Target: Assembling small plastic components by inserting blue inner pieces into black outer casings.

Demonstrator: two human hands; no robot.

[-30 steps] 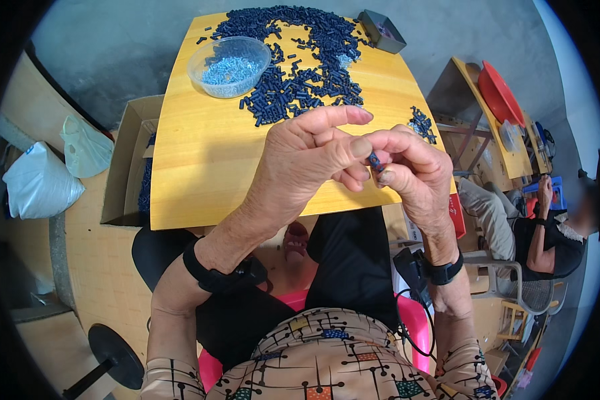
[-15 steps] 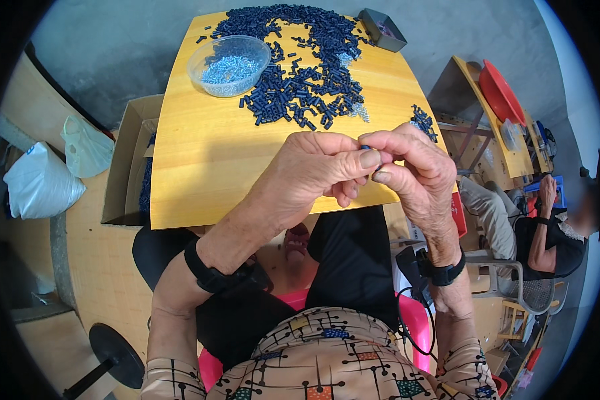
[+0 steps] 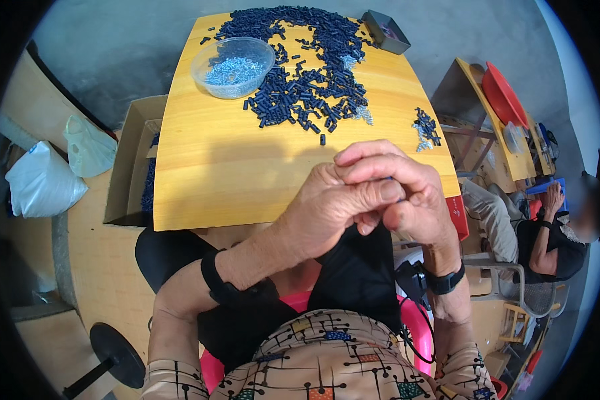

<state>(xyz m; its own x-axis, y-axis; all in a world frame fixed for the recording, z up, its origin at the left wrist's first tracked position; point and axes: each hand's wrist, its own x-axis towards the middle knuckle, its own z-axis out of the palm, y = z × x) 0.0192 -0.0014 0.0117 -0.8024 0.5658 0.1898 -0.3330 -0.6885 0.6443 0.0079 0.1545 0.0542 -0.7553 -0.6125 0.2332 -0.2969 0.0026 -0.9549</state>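
Above the near edge of the yellow table (image 3: 213,160), the left hand (image 3: 333,207) and the right hand (image 3: 419,187) meet, with their fingertips close together. Just by the left thumb, a little of what seems a small blue piece (image 3: 394,179) is visible; the fingers cover the rest, so I cannot tell which hand clamps it. Farther out, one dark piece (image 3: 323,139) lies apart from the large dark heap (image 3: 280,103), beside which stands a clear bowl (image 3: 199,75).

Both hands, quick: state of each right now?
Left hand: fingers curled; whether closed on anything, cannot tell.
Right hand: fingers bent over the left; grip hidden, cannot tell.
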